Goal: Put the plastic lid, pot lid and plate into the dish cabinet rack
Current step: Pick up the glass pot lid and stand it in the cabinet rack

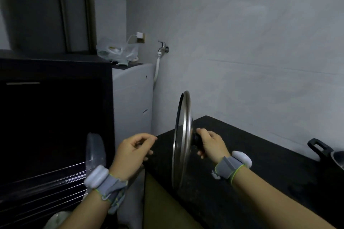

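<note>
Head view shows the pot-lid step in hand. The right hand grips the black knob of the round glass pot lid with a brushed steel rim, fingers curled tight round it. The lid hangs on edge, upright, to the right of the dark dish cabinet and apart from it, over the corner of a black speckled countertop. The left hand hovers between cabinet and lid, fingers loosely curled, holding nothing.

Inside the cabinet, the clear round plastic lid stands upright in the thin chrome wire rack, so that item is judged done. A pale rounded object at the cabinet's lower edge cannot be identified, and the plate is not confirmed in view.

Next move, by judgement: carry the pot lid left into the cabinet, keep it on edge, and seat its rim between two wires beside the plastic lid. Glass and steel are hard and smooth, so the rim may slide on the wires.
</note>
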{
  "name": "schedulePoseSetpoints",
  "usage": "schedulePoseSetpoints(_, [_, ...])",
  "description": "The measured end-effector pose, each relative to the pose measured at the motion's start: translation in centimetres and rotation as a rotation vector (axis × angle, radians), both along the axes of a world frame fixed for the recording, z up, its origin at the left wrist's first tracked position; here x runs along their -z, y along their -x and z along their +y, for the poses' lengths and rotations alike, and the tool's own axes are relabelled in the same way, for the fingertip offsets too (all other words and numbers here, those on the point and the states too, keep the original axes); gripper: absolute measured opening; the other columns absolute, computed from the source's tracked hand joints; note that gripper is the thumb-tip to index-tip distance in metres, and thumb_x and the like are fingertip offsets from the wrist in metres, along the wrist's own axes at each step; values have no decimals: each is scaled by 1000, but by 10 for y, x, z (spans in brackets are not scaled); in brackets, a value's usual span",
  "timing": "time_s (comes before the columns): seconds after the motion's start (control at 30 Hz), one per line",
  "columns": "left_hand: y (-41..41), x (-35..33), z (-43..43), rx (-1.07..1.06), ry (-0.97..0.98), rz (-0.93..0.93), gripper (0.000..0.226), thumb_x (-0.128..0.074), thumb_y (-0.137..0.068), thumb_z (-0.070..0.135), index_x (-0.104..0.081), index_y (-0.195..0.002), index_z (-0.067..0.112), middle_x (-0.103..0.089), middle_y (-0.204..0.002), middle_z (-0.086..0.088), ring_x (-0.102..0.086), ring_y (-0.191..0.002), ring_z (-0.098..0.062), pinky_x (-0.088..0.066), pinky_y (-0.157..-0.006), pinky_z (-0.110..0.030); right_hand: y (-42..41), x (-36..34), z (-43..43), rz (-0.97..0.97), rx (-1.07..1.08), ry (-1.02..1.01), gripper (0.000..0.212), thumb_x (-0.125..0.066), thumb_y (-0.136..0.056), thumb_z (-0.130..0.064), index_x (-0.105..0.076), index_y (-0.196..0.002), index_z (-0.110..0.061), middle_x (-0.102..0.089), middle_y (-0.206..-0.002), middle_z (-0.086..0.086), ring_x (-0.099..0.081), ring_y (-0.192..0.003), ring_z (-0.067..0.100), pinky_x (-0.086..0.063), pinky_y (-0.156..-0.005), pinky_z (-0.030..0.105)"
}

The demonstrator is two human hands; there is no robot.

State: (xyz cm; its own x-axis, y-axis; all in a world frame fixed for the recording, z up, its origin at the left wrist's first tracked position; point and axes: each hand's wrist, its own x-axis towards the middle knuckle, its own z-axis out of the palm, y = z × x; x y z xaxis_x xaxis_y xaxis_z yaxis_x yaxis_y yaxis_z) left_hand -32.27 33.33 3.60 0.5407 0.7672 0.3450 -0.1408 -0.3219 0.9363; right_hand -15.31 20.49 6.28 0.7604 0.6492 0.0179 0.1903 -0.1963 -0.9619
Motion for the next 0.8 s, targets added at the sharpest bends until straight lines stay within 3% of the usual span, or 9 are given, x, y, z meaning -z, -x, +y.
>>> schedulePoseSetpoints(0.13, [27,2,6,-82,-33,28,18,-62,-82,12,-70,-69,22,-71,-70,-8,-63,-59,-8,-46,-50,-14,25,4,12,-11,-81,0,29,-46,-90,-36,-58,-90,-9,-59,-75,8,-56,-51,16,-45,-43,25])
schedulePoseSetpoints(0.27, [63,4,14,-173,-21,68,14,-63,-81,17,-71,-70,18,-71,-73,-14,-63,-65,-20,-50,-56,-27,57,7,29,-3,-173,-2,29,-47,-89,-34,-59,-86,-9,-56,-69,7,-54,-48,17,-42,-41,27])
schedulePoseSetpoints(0.4, [87,2,14,-196,3,64,14,-62,-82,12,-72,-73,14,-71,-72,-10,-62,-61,-8,-47,-48,-14,82,13,43,-11,-212,-23,28,-48,-88,-35,-60,-81,-11,-55,-59,8,-52,-47,20,-42,-42,27])
schedulePoseSetpoints(0.53, [120,-1,21,-234,32,46,20,-59,-83,9,-71,-69,16,-72,-67,-1,-63,-59,-6,-46,-49,-16,111,15,62,-27,-301,10,28,-49,-88,-35,-56,-82,-8,-52,-60,8,-49,-41,15,-40,-38,23])
schedulePoseSetpoints(0.8, [148,-11,36,-253,78,0,20,-58,-84,15,-71,-69,18,-72,-65,0,-65,-61,-6,-49,-50,-15,131,22,65,17,-280,57,27,-51,-87,-35,-55,-82,-9,-54,-64,6,-51,-45,14,-41,-36,22])
